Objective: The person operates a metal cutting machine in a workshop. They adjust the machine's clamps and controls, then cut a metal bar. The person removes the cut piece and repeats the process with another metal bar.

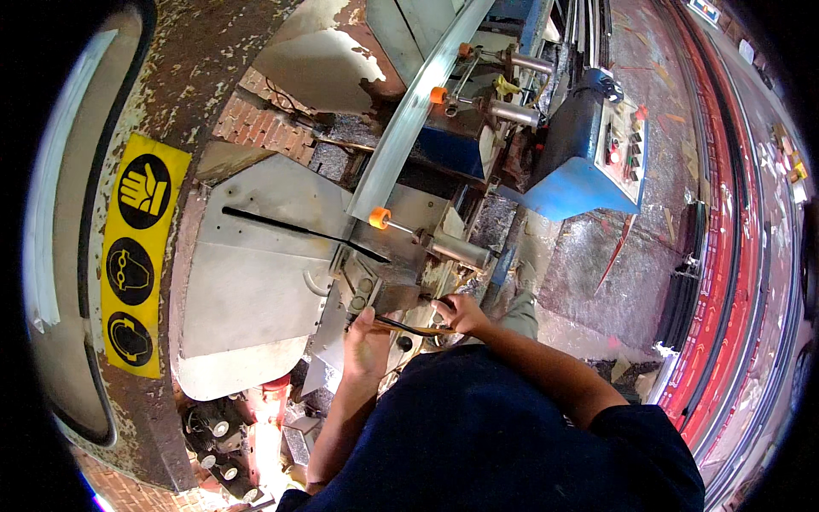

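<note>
My left hand (366, 346) is at the near end of a grey metal block (362, 288) with round bolt heads, its thumb against the block's edge. Its other fingers are mostly hidden. To its right, my right hand (461, 314) is closed, the fingers curled by a small dark fitting on the machine; what is inside them is hidden. A thin black and tan strip (416, 329) runs between the two hands. Ahead, a long silver metal profile (408, 128) lies across the machine. An orange-tipped clamp (380, 218) stands beside its near end.
A pale metal plate (256, 256) with a dark slot spreads to the left. Two more orange-tipped clamps (438, 95) line the profile farther off. A blue control box (589, 154) with buttons stands right. Yellow warning signs (145, 256) mark the rusty frame. Red rails (725, 256) run far right.
</note>
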The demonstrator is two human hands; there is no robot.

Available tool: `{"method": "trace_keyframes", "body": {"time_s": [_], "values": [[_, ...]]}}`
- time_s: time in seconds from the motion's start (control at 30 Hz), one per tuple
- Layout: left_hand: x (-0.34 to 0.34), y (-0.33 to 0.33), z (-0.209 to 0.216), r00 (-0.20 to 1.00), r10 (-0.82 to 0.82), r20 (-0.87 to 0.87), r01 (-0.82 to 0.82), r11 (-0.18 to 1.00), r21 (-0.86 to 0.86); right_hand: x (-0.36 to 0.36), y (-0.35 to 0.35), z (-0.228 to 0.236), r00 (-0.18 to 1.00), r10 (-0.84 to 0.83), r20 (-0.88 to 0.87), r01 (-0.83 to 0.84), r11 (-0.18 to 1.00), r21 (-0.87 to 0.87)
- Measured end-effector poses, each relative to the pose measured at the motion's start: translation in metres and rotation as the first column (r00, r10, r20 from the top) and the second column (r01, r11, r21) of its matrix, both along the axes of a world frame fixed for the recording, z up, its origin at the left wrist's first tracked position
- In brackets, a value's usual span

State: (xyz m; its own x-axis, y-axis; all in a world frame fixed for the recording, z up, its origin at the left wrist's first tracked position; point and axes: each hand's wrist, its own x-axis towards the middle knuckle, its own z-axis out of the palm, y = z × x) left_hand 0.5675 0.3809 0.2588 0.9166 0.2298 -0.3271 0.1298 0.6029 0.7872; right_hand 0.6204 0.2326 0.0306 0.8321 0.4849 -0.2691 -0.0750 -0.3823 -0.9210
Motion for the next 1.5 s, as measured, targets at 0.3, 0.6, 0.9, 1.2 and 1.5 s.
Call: {"method": "trace_keyframes", "body": {"time_s": [0.3, 0.6, 0.9, 1.2, 1.5], "values": [[-0.003, 0.009, -0.016, 1.000, 0.001, 0.010, -0.002, 1.000, 0.013, 0.001, 0.001, 0.009, 0.999, 0.010, -0.034, -0.007, 0.995, 0.097], [-0.004, 0.008, -0.020, 0.998, 0.051, -0.033, -0.050, 0.998, 0.036, -0.009, 0.011, -0.044, 0.998, -0.028, -0.060, 0.035, 0.991, 0.131], [-0.003, 0.009, -0.017, 0.999, 0.044, 0.020, -0.045, 0.998, 0.044, -0.005, 0.007, -0.025, 0.993, 0.020, -0.116, -0.001, 0.986, 0.164], [-0.002, 0.007, -0.013, 0.998, 0.019, 0.057, -0.023, 0.997, 0.078, -0.004, 0.001, -0.016, 0.952, 0.060, -0.301, -0.022, 0.991, 0.128], [-0.006, 0.012, -0.021, 1.000, 0.007, -0.028, -0.003, 0.992, 0.130, -0.006, -0.001, -0.019, 0.961, -0.003, -0.278, 0.050, 0.985, 0.163]]}}
